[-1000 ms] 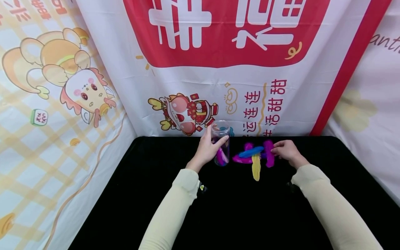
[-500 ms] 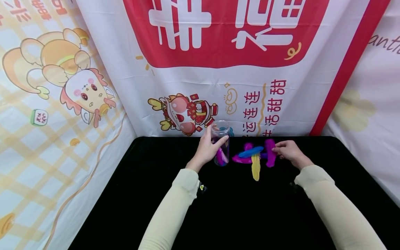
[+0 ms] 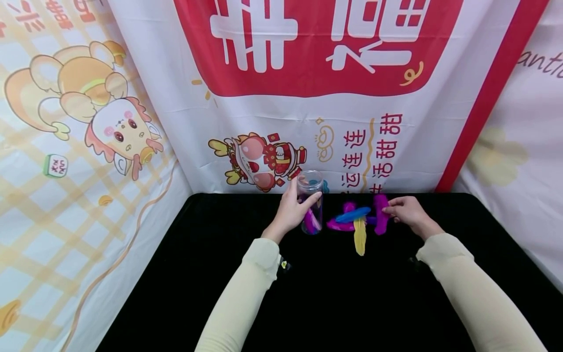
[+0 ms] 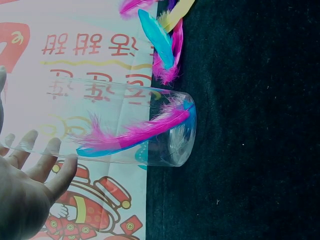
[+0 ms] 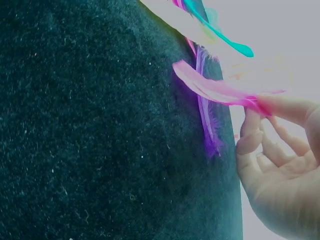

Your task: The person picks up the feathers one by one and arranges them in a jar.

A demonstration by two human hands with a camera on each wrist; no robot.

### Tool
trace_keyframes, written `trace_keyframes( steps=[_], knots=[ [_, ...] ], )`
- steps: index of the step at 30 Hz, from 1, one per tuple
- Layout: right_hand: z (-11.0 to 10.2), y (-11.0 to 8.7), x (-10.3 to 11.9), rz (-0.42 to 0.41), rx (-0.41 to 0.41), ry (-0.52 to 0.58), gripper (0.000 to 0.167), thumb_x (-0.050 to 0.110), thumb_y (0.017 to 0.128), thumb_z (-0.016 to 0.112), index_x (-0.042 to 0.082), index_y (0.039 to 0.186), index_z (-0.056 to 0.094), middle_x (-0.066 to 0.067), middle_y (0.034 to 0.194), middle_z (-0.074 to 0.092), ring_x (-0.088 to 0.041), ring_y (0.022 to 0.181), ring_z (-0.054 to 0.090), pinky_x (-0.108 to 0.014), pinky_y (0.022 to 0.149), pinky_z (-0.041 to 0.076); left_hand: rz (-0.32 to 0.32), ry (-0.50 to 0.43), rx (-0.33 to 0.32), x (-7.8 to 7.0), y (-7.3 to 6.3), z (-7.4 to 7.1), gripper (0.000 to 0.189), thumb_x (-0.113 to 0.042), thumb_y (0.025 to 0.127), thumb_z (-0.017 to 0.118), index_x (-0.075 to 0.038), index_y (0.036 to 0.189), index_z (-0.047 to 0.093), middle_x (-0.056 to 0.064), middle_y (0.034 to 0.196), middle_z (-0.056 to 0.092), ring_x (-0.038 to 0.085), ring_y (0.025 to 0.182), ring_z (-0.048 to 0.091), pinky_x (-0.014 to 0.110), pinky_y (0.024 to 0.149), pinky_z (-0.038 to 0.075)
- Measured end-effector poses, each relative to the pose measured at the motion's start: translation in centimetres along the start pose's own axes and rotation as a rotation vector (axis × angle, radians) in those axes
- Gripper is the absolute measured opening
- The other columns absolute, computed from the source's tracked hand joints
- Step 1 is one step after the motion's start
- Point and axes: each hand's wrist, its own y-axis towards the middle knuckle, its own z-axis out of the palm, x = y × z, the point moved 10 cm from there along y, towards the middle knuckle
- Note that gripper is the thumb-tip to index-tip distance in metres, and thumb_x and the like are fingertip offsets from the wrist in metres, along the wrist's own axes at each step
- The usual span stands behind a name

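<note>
In the head view my left hand (image 3: 291, 209) grips a clear jar (image 3: 310, 184) that stands upright on the black table. Inside the jar, a pink feather (image 4: 155, 126) and a blue feather (image 4: 111, 151) lean against the wall, as the left wrist view shows. My right hand (image 3: 409, 214) pinches one end of a magenta feather (image 5: 210, 90) between thumb and fingertips. Close beside it lies a small pile: a blue feather (image 3: 353, 214), a yellow feather (image 3: 360, 237), a pink feather (image 3: 339, 225) and a purple feather (image 5: 206, 117), partly overlapping.
The black cloth-covered table (image 3: 334, 303) reaches toward me. Behind it hangs a white and red printed cloth (image 3: 272, 110), with a patterned cloth (image 3: 75, 195) on the left and a pale one (image 3: 519, 195) on the right.
My right hand has shifted slightly to the right with the magenta feather, which moves a little away from the pile. The left hand and jar stay put.
</note>
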Motion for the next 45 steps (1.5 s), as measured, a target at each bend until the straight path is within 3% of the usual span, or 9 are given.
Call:
trace_keyframes(
  steps=[12,17,24,30,45],
  knots=[
    [-0.4,0.0,1.3,-0.027,-0.04,0.078,0.041,0.017,0.097,0.072,-0.01,0.126,0.061,0.009,0.087,0.075,-0.003,0.078,0.066,-0.035,0.08,0.059,-0.002,-0.002,0.0,0.1,0.0,0.0,0.076,-0.052,0.094,0.071,-0.018,0.153,0.036,0.007,0.143,0.051,0.024,0.133,0.053,0.045,0.103,0.052],
    [-0.3,-0.3,2.3,-0.036,-0.037,0.079,0.045,0.017,0.098,0.071,-0.01,0.132,0.06,0.006,0.091,0.075,-0.004,0.082,0.066,-0.034,0.081,0.059,-0.009,-0.005,0.006,0.2,0.0,0.1,0.079,-0.053,0.094,0.07,-0.017,0.154,0.034,0.009,0.147,0.048,0.024,0.135,0.051,0.045,0.103,0.051],
    [-0.2,-0.7,3.3,-0.048,-0.053,0.077,0.044,0.019,0.097,0.073,-0.01,0.129,0.062,0.008,0.09,0.073,-0.006,0.081,0.065,-0.03,0.077,0.059,-0.008,-0.003,0.007,0.1,-0.1,0.1,0.079,-0.052,0.094,0.07,-0.017,0.154,0.034,0.014,0.152,0.045,0.025,0.136,0.049,0.045,0.103,0.052],
    [-0.2,-1.0,4.2,-0.055,-0.063,0.054,0.048,0.027,0.097,0.073,-0.009,0.128,0.062,0.008,0.097,0.068,-0.006,0.081,0.064,-0.033,0.082,0.058,0.005,-0.005,0.007,0.0,-0.1,0.0,0.079,-0.051,0.095,0.07,-0.015,0.155,0.033,0.015,0.15,0.046,0.025,0.135,0.05,0.045,0.103,0.051],
    [-0.4,-1.2,5.8,-0.095,-0.072,0.057,0.049,0.035,0.096,0.074,-0.005,0.123,0.067,0.009,0.099,0.066,-0.014,0.081,0.064,-0.028,0.075,0.055,0.0,-0.011,0.015,0.0,-0.1,0.0,0.078,-0.052,0.095,0.07,-0.018,0.154,0.034,0.013,0.147,0.049,0.024,0.134,0.052,0.046,0.103,0.052]
  ],
)
